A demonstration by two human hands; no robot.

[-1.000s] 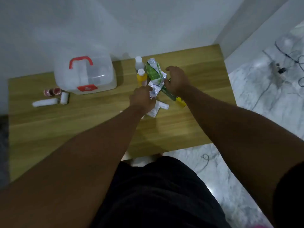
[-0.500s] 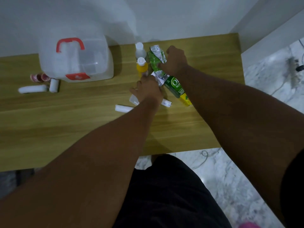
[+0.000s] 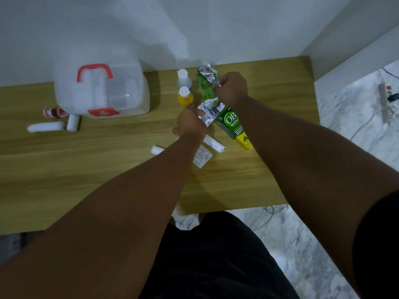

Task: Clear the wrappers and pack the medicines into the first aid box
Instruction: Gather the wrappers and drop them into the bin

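A translucent first aid box (image 3: 101, 91) with a red handle stands shut at the back left of the wooden table (image 3: 108, 173). My right hand (image 3: 232, 87) grips a crumpled green and silver wrapper (image 3: 207, 87). My left hand (image 3: 190, 124) holds a silver-white wrapper (image 3: 208, 114) just below it. A green and yellow medicine carton (image 3: 234, 128) lies under my right forearm. A white bottle (image 3: 183, 77) and a yellow bottle (image 3: 185, 97) stand beside the wrappers. White rolls (image 3: 213, 144) and a blister strip (image 3: 201, 158) lie near my left wrist.
Left of the box lie a white tube (image 3: 46, 127), a small white roll (image 3: 73, 123) and a red patterned item (image 3: 54, 112). A white wall runs behind the table. Marble floor with a power strip (image 3: 386, 98) and cables is at the right.
My right hand has shifted slightly with the green wrapper. The view has moved closer, and the blister strip near my left wrist has come into sight.
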